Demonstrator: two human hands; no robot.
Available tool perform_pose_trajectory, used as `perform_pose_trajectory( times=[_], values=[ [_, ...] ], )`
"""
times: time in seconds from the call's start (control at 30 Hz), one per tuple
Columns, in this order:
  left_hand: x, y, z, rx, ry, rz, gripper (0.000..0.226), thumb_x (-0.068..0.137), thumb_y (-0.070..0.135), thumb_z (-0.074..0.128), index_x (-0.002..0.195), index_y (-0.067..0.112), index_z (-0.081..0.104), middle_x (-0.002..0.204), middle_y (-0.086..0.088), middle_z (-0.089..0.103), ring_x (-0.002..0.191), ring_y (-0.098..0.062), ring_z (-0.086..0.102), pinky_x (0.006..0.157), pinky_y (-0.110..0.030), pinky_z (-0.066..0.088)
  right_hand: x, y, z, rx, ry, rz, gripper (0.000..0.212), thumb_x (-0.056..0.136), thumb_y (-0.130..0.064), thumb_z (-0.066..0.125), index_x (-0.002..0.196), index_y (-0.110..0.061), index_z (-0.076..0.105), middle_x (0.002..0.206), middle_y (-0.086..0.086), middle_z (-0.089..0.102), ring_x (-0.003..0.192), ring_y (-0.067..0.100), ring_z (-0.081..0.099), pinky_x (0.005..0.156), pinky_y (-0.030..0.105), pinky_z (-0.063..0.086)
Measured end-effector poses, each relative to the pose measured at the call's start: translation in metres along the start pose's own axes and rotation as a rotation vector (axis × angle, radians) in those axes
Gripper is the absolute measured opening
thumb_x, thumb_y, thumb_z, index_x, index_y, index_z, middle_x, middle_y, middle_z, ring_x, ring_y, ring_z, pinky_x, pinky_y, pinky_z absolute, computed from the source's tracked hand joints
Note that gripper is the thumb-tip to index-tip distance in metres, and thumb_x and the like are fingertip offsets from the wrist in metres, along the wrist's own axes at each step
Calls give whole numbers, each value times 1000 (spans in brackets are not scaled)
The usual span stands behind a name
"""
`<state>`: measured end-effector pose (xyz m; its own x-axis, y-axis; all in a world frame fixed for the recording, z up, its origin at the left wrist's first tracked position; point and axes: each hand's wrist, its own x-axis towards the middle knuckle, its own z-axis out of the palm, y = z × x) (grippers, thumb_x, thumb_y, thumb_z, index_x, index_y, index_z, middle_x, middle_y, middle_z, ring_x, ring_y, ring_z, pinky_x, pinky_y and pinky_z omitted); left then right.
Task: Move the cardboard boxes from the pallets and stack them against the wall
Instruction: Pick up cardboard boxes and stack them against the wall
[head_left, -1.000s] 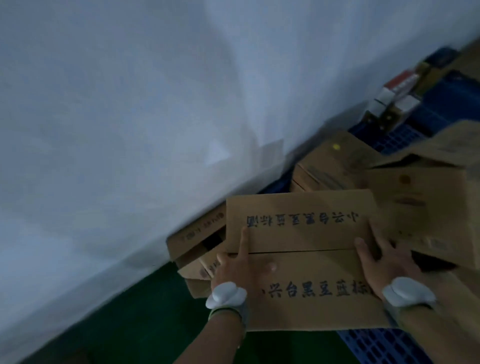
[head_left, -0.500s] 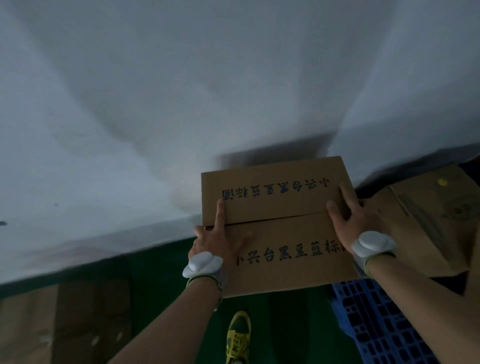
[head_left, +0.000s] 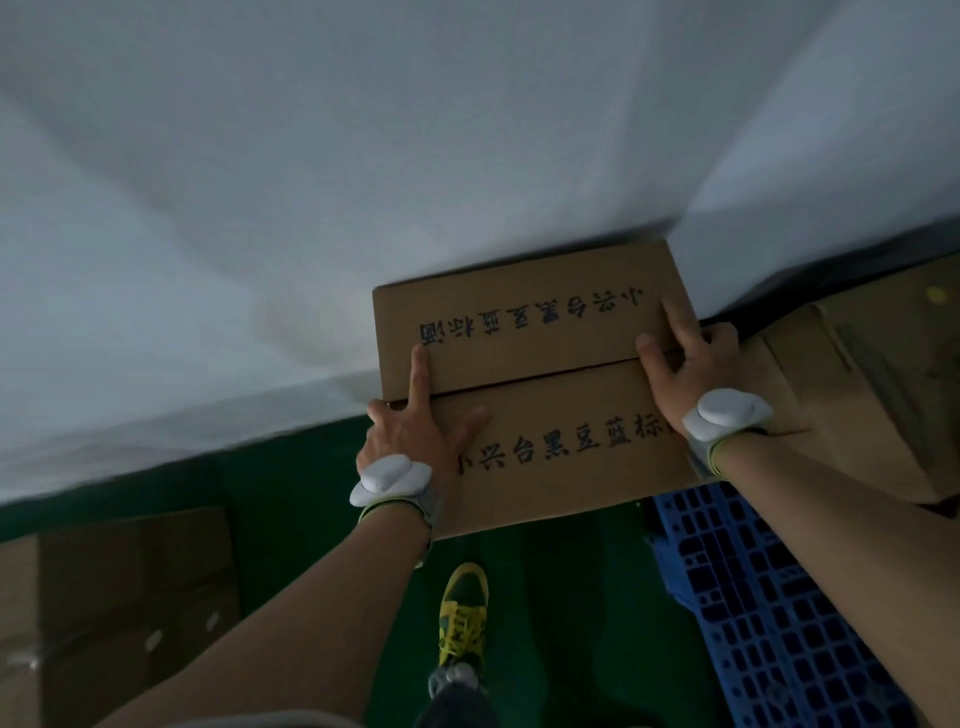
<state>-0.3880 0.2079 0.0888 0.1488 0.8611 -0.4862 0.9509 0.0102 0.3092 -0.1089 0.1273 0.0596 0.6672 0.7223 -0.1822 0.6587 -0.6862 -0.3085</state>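
I hold a brown cardboard box (head_left: 540, 374) with black printed characters on its two top flaps, carried in the air in front of me. My left hand (head_left: 415, 431) grips its left edge, fingers spread over the top. Across from it, my right hand (head_left: 685, 358) clasps the right edge. The box's far side is close to the white wall (head_left: 363, 182). Its underside is hidden.
A blue plastic pallet (head_left: 769, 597) lies at the lower right, with another cardboard box (head_left: 878, 384) beyond it at the right. A dim cardboard box (head_left: 119, 603) sits on the green floor (head_left: 291, 493) at the lower left. My yellow-laced shoe (head_left: 462, 613) is below the held box.
I turned left with the box, away from the pile of boxes on the pallet. The wall, floor and the box at lower left came into view. Both hands kept their grip.
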Motion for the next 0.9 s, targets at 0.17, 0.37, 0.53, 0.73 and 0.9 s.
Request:
perform_pose_trajectory(
  times=[0.17, 0.37, 0.53, 0.73, 0.9],
  values=[
    [10, -5, 34, -20, 66, -21, 88, 70, 88, 32, 138, 60, -17, 116, -12, 37, 98, -37, 53, 69, -41, 43, 9, 17, 37, 20, 39, 8, 66, 77, -82, 24, 138, -58, 16, 119, 10, 37, 92, 38, 55, 83, 50, 53],
    [7, -3, 39, -8, 66, -56, 84, 71, 87, 27, 136, 62, -21, 123, -15, 36, 105, -38, 50, 75, -48, 49, 8, 17, 35, -4, 24, 3, 67, 79, -80, 21, 141, -57, 11, 122, 12, 38, 92, 37, 54, 79, 47, 54],
    [18, 3, 34, 80, -85, -114, 87, 74, 86, 28, 132, 60, -31, 144, -20, 20, 117, -44, 43, 86, -52, 44, 12, 8, 27, -183, -105, 2, 60, 86, -74, 10, 139, -61, -15, 127, 17, 40, 95, 38, 53, 64, 38, 39],
    [14, 14, 15, 181, -150, -183, 94, 69, 90, 29, 134, 57, -29, 147, -13, -45, 136, -40, -36, 103, -76, 8, 7, -14, 0, -264, -279, 116, 61, 94, -64, 15, 142, -53, -22, 161, 14, 0, 133, 45, 33, 97, 55, 43],
    [0, 13, 3, 295, -29, -97, 93, 75, 87, 22, 145, 45, -21, 148, -12, -43, 137, -39, -35, 105, -75, 2, -21, -21, -13, -180, -276, 126, 69, 91, -68, 21, 147, -48, -15, 160, 9, -16, 137, 45, 25, 100, 61, 38]
  ],
)
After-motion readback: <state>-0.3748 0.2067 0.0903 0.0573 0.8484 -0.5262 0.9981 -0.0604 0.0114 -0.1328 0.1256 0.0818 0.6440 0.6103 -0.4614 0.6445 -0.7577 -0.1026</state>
